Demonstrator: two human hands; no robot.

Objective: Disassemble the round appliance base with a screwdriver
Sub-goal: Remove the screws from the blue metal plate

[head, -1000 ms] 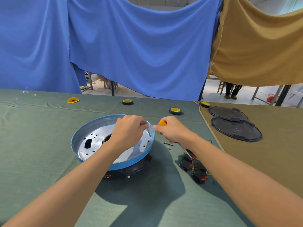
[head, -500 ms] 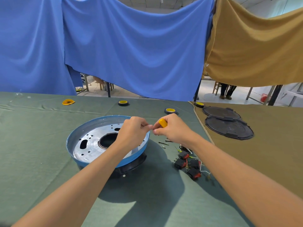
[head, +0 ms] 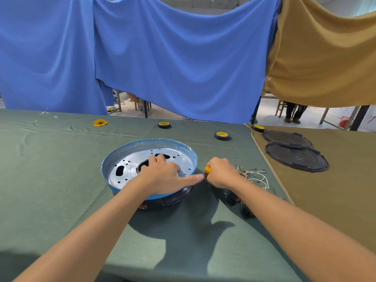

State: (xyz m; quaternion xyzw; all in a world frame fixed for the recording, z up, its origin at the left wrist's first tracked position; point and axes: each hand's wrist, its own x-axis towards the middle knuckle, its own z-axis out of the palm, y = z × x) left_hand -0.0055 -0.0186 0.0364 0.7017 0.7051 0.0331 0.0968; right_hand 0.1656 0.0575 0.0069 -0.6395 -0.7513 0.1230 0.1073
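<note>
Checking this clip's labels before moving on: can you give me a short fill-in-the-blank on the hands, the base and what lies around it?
The left hand rests inside the round base, whose rim is ___.
The right hand grips a screwdriver with a ___ handle.
___ black round covers lie on the brown cloth.
Missing words: blue; yellow; two.

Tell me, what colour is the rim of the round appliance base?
Light blue. The rim shows best in the head view.
</note>
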